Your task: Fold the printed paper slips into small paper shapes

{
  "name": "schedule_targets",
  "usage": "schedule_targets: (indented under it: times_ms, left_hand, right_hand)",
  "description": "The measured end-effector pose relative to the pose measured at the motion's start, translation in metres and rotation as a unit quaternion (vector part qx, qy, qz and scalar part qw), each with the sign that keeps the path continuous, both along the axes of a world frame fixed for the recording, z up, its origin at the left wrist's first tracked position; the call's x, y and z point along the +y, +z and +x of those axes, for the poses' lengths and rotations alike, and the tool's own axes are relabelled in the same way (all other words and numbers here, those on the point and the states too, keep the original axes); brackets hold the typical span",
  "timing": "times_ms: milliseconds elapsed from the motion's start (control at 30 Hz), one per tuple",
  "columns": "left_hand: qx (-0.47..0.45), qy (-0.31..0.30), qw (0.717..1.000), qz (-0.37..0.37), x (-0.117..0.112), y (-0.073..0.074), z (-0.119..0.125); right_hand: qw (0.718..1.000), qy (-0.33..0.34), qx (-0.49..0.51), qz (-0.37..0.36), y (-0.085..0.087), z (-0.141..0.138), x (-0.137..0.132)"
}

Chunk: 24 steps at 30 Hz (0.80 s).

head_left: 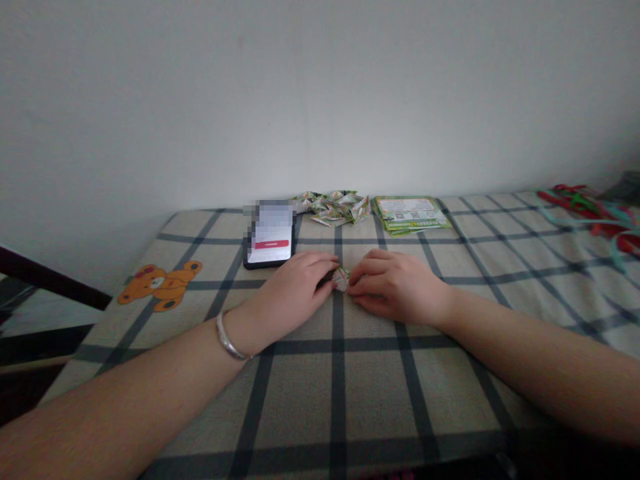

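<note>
Between my hands, low over the checked tablecloth, is a small piece of folded printed paper (342, 279), white and green. My left hand (299, 283), with a silver bangle (227, 339) at the wrist, grips its left side between thumb and fingers. From the other side, the fingertips of my right hand (394, 285) pinch its right edge. Most of the paper is covered by the fingers. Behind lies a heap of folded paper pieces (336, 208) in similar colours. To its right is a stack of flat green-and-white printed sheets (411, 215).
A phone (270, 233) with a lit screen lies just beyond my left hand. An orange bear figure (160, 285) is on the tablecloth (305, 393) at left. Red and teal straps or cords (595, 213) lie at far right. A pale wall (320, 100) borders the table's back.
</note>
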<state>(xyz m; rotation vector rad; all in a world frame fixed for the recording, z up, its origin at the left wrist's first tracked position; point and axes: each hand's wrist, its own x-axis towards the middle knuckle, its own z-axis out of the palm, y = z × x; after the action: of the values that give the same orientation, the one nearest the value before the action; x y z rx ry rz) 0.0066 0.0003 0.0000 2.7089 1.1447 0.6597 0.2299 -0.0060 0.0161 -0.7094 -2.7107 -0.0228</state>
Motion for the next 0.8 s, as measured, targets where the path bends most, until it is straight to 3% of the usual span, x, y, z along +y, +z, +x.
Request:
schedule_targets:
  times_ms: [167, 400, 567, 800]
  left_hand:
    - [-0.052, 0.051, 0.996, -0.057, -0.002, 0.005, 0.004]
    - [-0.104, 0.066, 0.988, -0.089, -0.006, 0.015, 0.009]
    - [-0.139, 0.047, 0.983, -0.110, -0.006, 0.009, 0.008]
    - [-0.133, 0.024, 0.990, -0.038, -0.009, 0.008, 0.005]
  right_hand:
    - [0.991, -0.026, 0.108, -0.074, -0.007, -0.002, 0.004]
    - [0.965, -0.174, 0.153, -0.122, -0.006, -0.007, 0.004]
    - [0.983, -0.113, 0.103, -0.104, -0.009, -0.011, 0.005]
    - [0.982, -0.112, 0.129, -0.083, -0.012, -0.014, 0.005]
